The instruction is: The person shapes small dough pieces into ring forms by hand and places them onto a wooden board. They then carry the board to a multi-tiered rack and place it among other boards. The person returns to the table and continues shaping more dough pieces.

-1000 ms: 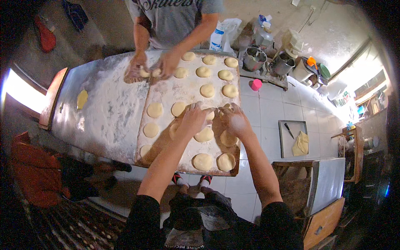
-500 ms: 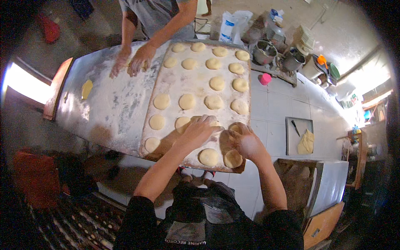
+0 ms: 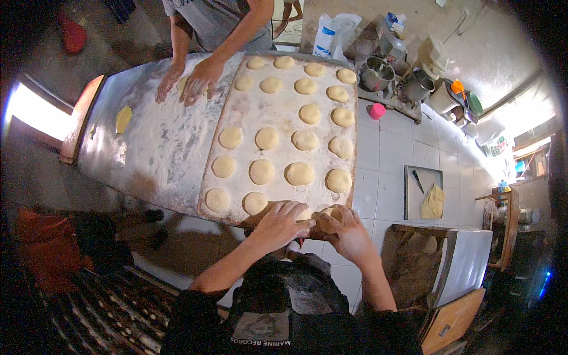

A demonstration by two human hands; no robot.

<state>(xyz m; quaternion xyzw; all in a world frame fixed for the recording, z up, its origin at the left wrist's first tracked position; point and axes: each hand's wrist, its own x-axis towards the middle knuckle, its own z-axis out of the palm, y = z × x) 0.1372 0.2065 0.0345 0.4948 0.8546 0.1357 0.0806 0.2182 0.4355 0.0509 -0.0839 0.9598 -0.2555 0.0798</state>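
Observation:
Rows of pale, flattened dough rounds [image 3: 267, 138] lie on a floured board [image 3: 248, 121]. At the board's near edge, my left hand [image 3: 283, 223] is curled over a dough round [image 3: 304, 214], fingers and thumb against its side. Just to the right, my right hand [image 3: 346, 234] bends its fingers around another dough round [image 3: 330, 212] at the near right corner. My hands cover much of both rounds. Close behind them are a dough round [image 3: 299, 174] and one by the right edge [image 3: 338, 180].
Across the metal table [image 3: 160, 142], a co-worker's hands [image 3: 198, 83] press on dough. A dough scrap [image 3: 123, 119] lies at left. On the tiled floor are a pink cup [image 3: 377, 111] and a tray [image 3: 423, 192] with a knife and cloth. Metal pots [image 3: 377, 74] stand far right.
Both my hands have moved nearer to me, from the second-nearest row to the rounds at the near edge. The rounds they covered now show uncovered. The co-worker's hands have shifted slightly.

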